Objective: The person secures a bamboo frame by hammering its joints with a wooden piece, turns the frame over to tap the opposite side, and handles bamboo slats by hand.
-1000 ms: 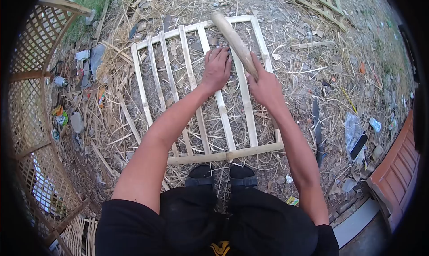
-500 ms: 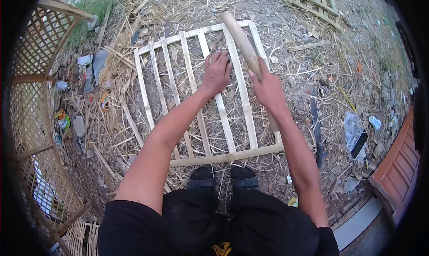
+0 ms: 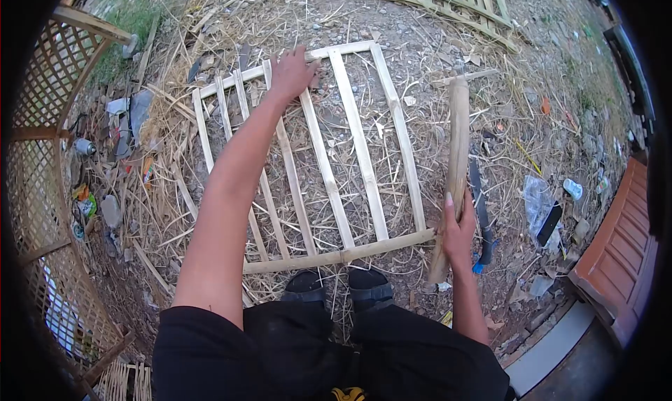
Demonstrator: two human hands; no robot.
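Note:
A slatted frame of pale wood or bamboo strips (image 3: 359, 136) lies on the littered ground in front of my feet, its thicker near bar (image 3: 378, 247) just beyond my sandals. My left hand (image 3: 291, 73) rests at the frame's far bar, over the top of a slat, with fingers spread. To the right of the frame, my right hand (image 3: 458, 226) is wrapped round a thick, slightly curved wooden stick (image 3: 458, 135). The stick points away from me, and its lower end is beside the near bar's right end.
A lattice panel (image 3: 31, 170) stands at the left. Another slatted piece (image 3: 448, 5) lies at the far right. A dark flat bar (image 3: 481, 205), a plastic bag (image 3: 537, 201) and a reddish-brown panel (image 3: 619, 254) are on the right.
My left hand has moved left and away to the far bar. My right hand has moved down and right with the stick, off the frame. The view has shifted slightly.

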